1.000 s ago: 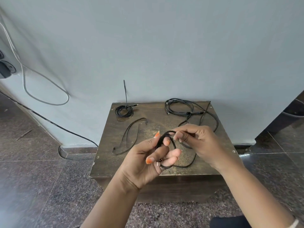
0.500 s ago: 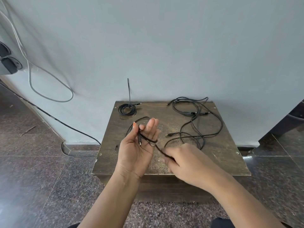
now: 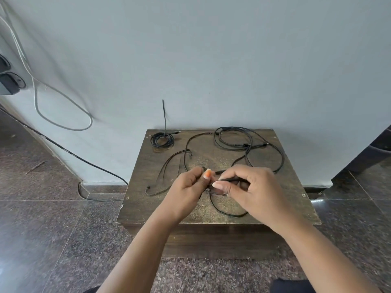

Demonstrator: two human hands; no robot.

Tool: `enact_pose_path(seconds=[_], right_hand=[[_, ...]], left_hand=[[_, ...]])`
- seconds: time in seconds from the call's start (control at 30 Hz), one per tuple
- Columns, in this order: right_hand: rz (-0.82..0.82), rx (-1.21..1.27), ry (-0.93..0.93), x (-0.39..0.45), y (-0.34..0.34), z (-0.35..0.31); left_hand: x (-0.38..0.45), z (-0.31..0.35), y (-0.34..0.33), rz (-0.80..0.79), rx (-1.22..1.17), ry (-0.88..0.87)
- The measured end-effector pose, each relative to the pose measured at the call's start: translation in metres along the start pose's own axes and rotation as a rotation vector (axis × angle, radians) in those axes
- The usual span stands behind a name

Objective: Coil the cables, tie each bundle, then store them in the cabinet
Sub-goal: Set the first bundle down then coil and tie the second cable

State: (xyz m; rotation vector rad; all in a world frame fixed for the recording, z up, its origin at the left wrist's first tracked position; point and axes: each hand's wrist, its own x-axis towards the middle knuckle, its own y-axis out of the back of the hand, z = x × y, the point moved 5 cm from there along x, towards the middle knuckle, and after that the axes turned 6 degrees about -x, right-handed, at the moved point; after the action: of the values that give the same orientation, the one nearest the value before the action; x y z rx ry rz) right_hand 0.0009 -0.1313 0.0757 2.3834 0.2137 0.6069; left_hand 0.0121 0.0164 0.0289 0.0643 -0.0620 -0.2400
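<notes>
In the middle of the frame, the left hand [image 3: 186, 187] and the right hand [image 3: 251, 191] meet above the small brown wooden desk [image 3: 139, 210], and both pinch the same thin black cable [image 3: 224, 210]. Its loose loops lie on the desk toward the upper right. A small black coiled cable [image 3: 161, 140] sits at the desk's upper left corner.
</notes>
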Motion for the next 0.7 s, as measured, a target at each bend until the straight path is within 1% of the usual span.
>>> enact_pose_path(seconds=[0.1, 0.2, 0.3, 0.4, 0.47, 0.57, 0.63, 0.7], right_hand=[[0.007, 0.105, -0.080, 0.001, 0.004, 0.013], [-0.018, 0.214, -0.097, 0.003, 0.002, 0.018], [-0.058, 0.365, -0.123, 0.005, -0.003, 0.020], [-0.063, 0.557, -0.177, 0.006, -0.009, 0.022], [-0.058, 0.683, -0.255, 0.005, -0.014, 0.024], [-0.098, 0.934, -0.433, 0.004, -0.024, 0.030], [-0.128, 1.057, -0.517, 0.003, -0.029, 0.034], [-0.138, 1.128, -0.568, 0.002, -0.032, 0.036]], left_hand=[[-0.002, 0.002, -0.005, -0.064, 0.023, 0.026], [-0.003, -0.002, -0.011, -0.138, -0.080, 0.105], [-0.005, -0.006, -0.019, -0.214, -0.317, 0.177], [-0.007, -0.005, -0.026, -0.248, -0.597, 0.234], [-0.008, -0.005, -0.027, -0.248, -0.753, 0.250], [-0.007, -0.002, -0.027, -0.227, -0.955, 0.253], [-0.007, -0.001, -0.026, -0.205, -1.050, 0.243], [-0.007, 0.000, -0.025, -0.189, -1.112, 0.222]])
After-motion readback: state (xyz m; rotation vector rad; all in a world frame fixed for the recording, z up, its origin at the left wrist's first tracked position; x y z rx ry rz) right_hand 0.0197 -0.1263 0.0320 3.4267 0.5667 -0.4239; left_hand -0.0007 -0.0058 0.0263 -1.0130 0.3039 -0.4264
